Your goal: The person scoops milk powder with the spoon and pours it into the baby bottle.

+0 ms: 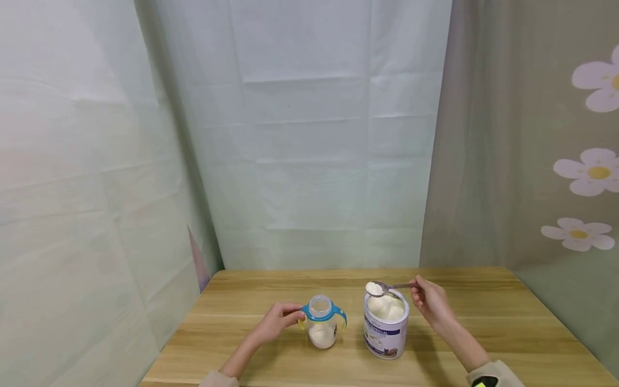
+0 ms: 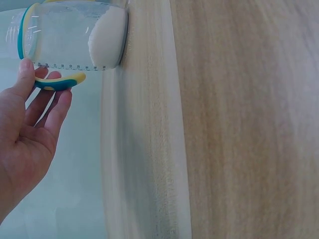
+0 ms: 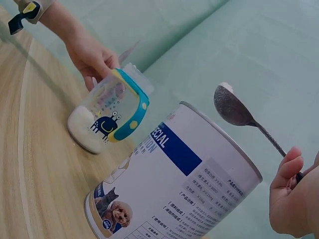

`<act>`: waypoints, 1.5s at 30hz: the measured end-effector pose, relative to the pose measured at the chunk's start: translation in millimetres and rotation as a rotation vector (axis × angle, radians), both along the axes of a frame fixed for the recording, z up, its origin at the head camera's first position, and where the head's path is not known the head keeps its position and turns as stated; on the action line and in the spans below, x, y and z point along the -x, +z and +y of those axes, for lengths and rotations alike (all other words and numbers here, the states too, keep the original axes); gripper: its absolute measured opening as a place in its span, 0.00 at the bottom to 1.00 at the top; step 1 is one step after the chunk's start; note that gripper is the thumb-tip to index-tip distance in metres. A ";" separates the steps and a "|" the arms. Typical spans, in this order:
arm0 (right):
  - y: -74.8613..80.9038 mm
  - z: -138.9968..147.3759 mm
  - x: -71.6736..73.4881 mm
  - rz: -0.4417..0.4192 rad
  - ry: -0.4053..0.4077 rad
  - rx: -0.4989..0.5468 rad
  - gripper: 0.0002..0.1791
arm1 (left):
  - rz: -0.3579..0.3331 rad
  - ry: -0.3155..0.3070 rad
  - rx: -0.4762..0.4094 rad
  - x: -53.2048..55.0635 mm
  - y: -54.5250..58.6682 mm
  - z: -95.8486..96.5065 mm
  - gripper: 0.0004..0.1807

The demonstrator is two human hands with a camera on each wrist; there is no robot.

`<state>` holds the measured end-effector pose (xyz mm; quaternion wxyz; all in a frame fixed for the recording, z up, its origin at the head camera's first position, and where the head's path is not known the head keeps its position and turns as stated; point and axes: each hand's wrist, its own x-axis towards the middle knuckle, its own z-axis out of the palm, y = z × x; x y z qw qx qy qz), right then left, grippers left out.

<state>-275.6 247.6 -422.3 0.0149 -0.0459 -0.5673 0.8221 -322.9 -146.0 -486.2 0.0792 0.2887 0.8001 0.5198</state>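
Note:
A clear baby bottle (image 1: 322, 334) with a blue and yellow two-handled collar stands uncapped on the table, white powder in its bottom. My left hand (image 1: 282, 321) grips the collar's left handle (image 2: 60, 82) between thumb and fingers. To the right stands an open white tin (image 1: 385, 338) filled with white powder (image 1: 387, 307), its label showing a cat and a dog. My right hand (image 1: 430, 302) pinches the handle of a metal spoon (image 3: 233, 107). The spoon's bowl, heaped with powder, is over the tin's far left rim.
The wood-grain table (image 1: 251, 287) has its far edge close behind the bottle and tin. Pale cloth curtains (image 1: 309, 161) hang at the back and sides, with flowers printed on the right one.

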 end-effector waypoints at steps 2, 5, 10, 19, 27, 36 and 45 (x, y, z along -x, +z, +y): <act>0.8 -0.7 -0.1 -0.001 -0.003 0.005 0.20 | -0.001 -0.003 -0.002 -0.2 0.5 0.0 0.15; 2.2 -1.8 -0.4 0.004 -0.005 0.003 0.20 | -0.007 -0.008 -0.005 -0.2 0.8 -0.2 0.16; 5.3 -4.5 -0.8 0.022 -0.011 -0.006 0.19 | -0.012 -0.011 -0.011 -0.2 0.8 -0.7 0.16; 7.8 -12.3 -2.4 0.024 -0.012 -0.001 0.20 | 0.005 -0.010 -0.015 -2.1 -0.9 -1.4 0.16; 10.2 -19.0 -0.5 0.038 -0.005 -0.006 0.20 | 0.012 -0.004 -0.006 -2.0 -0.4 -1.6 0.16; 12.5 -25.4 0.8 0.025 0.002 -0.008 0.20 | 0.038 0.003 0.020 -2.4 0.5 -0.6 0.16; 13.1 -29.3 1.5 0.040 0.007 -0.035 0.19 | 0.029 0.003 0.028 -4.9 2.4 0.0 0.15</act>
